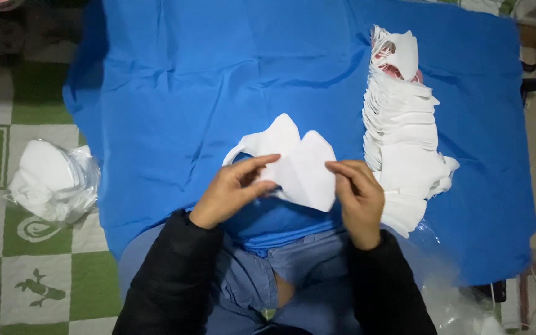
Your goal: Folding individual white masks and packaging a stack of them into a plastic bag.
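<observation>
A white folded face mask (pixel 296 162) lies spread over a blue cloth (pixel 218 74) in front of me. My left hand (pixel 234 189) pinches the mask's left lower edge between thumb and fingers. At the mask's right edge, my right hand (pixel 360 198) grips it with fingers curled. A long fanned stack of white masks (pixel 401 130) lies on the cloth just right of my right hand, running from the far side toward me.
A clear plastic bag of white masks (pixel 54 180) sits on the green and white patterned mat (pixel 7 248) at the left. Crumpled clear plastic (pixel 454 298) lies at my lower right. My black sleeves and blue trousers fill the bottom.
</observation>
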